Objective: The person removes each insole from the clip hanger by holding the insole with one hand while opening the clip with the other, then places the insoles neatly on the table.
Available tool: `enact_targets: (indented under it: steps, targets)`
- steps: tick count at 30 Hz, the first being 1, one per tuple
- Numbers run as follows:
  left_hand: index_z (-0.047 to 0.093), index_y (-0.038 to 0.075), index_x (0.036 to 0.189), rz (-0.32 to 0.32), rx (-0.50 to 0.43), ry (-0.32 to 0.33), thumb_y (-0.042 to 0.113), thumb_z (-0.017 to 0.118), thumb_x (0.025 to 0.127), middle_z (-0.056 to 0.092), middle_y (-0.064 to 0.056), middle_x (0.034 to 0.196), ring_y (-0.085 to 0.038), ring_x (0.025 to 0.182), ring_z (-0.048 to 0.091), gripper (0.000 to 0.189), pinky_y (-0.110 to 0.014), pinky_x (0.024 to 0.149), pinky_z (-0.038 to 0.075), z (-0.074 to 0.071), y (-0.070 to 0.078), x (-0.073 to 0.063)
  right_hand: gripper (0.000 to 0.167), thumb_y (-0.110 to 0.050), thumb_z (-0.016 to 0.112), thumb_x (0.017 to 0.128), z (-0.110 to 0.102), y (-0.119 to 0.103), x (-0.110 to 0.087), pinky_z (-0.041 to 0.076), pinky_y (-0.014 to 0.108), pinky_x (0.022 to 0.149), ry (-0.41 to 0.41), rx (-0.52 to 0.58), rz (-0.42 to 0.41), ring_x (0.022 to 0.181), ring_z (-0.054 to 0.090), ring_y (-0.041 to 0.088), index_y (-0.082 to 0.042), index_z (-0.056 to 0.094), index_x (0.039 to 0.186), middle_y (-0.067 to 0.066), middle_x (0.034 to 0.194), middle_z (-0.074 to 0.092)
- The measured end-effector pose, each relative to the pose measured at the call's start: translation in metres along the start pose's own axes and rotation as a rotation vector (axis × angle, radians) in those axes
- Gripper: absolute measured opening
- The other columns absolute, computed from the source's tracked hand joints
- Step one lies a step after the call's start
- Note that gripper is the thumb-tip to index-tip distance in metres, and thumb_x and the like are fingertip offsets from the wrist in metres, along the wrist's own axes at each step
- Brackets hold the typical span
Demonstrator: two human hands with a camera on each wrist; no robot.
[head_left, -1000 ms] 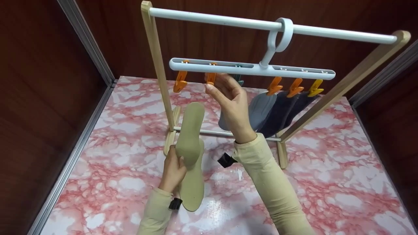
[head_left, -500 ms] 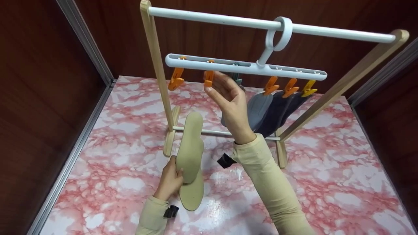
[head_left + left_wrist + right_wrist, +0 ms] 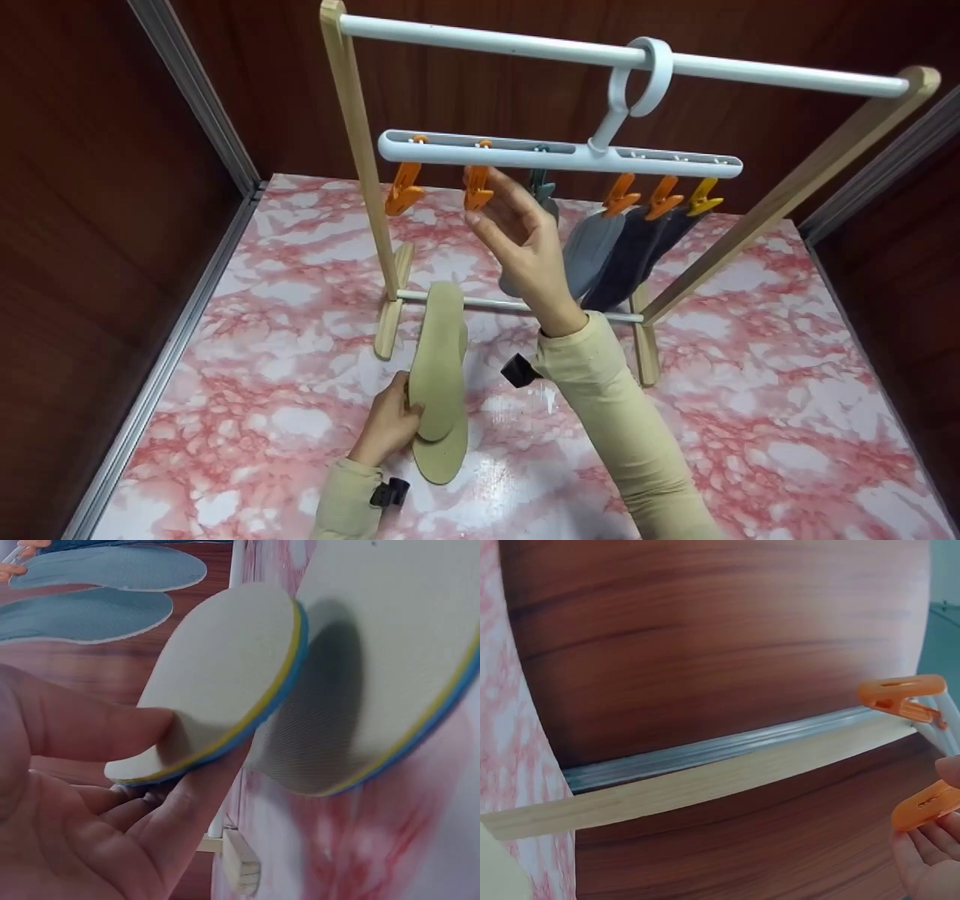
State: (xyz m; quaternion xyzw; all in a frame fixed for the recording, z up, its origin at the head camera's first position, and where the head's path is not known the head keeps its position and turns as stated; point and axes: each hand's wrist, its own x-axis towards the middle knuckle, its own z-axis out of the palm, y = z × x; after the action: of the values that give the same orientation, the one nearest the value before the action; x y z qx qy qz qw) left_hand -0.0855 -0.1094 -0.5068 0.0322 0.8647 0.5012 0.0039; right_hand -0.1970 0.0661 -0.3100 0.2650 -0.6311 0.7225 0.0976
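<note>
My left hand pinches a beige insole by its edge, thumb on top and fingers beneath. Yellow and blue layers show along the rim of this held insole in the left wrist view. Under it a second beige insole lies on the marbled surface, partly covered. My right hand is raised to the hanger and holds an orange clip, second from the left, between thumb and fingers. That clip shows at the right edge of the right wrist view, its far end hidden by the hand.
The white clip hanger hangs from the rod of a wooden-legged rack. Grey and dark insoles hang from clips on its right. Another orange clip is at its left end. Brown panels stand around.
My left hand has drawn the held insole down and nearer, so it covers more of the lying one. The hanger has shifted slightly left; my right hand stays at the same clip.
</note>
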Motion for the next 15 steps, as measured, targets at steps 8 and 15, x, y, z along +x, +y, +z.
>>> enact_targets:
  steps: [8,15]
  targets:
    - [0.053,-0.007,0.108,-0.023,0.005,-0.057,-0.006,0.059,0.078,0.063,-0.016,0.086,-0.025,0.081,0.058,0.03,-0.043,0.077,0.048,-0.0001,-0.0045,-0.0044,0.057,0.009,0.06,0.085,0.0026,0.0004,-0.0024,0.04,0.039,0.106,0.004,-0.074,-0.039,0.127,0.051,0.03,0.015,0.038,0.138,0.028,0.139,0.047]
    - [0.054,-0.007,0.106,-0.059,-0.016,-0.095,-0.003,0.061,0.077,0.061,-0.014,0.084,-0.021,0.076,0.053,0.031,-0.039,0.073,0.047,-0.0006,-0.0075,-0.007,0.06,0.012,0.058,0.085,0.0063,-0.0013,-0.0061,0.036,0.038,0.109,0.025,-0.108,-0.067,0.132,0.045,0.034,0.018,0.032,0.139,0.031,0.143,0.039]
